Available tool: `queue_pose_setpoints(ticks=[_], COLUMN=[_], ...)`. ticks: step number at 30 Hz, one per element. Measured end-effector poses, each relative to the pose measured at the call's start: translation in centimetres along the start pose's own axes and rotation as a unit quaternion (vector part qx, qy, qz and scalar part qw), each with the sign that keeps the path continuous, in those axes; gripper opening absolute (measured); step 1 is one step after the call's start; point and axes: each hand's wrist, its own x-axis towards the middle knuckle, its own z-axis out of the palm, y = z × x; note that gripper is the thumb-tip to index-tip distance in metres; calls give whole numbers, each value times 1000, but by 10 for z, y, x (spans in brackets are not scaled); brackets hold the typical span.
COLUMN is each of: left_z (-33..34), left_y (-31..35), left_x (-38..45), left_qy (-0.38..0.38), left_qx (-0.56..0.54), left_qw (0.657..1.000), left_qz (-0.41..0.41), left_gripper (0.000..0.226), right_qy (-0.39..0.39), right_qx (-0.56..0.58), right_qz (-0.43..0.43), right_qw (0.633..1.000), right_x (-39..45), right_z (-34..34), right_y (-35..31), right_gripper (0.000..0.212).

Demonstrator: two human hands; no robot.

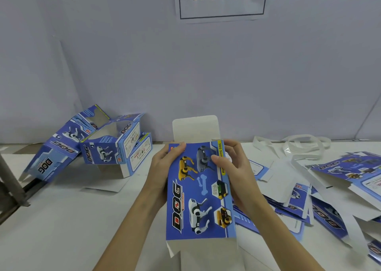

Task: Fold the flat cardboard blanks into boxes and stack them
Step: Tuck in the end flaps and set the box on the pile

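Note:
A blue printed cardboard blank (199, 190) with dog pictures is held up over the white table, its white top flap (195, 128) standing upright and white flaps hanging at its lower end. My left hand (162, 167) grips its upper left edge, thumb on the printed face. My right hand (233, 167) grips its upper right edge, thumb across the front. Folded blue boxes (115, 145) lie in a loose heap at the left. A spread pile of flat blanks (321, 198) lies at the right.
A pale wall with a paper sign (221, 0) stands close behind the table (72, 219). White plastic straps (299, 145) lie at the back right. A grey metal bar (10, 180) crosses the table's left edge.

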Motion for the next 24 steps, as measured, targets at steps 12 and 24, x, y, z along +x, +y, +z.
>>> queue_pose_setpoints(ticks=[12,24], left_z=[19,14], left_y=[31,41], left_x=[-32,-31], left_qy=[-108,-79], left_qx=[3,22], left_qw=[970,949], left_qz=[220,304], left_gripper=[47,28], right_qy=[-35,-35], right_qx=[-28,-110], right_qz=[-236,-349], right_qw=[971,930], right_x=[-16,-22], right_z=[11,15], right_y=[-49,-54], right_gripper=[42,34])
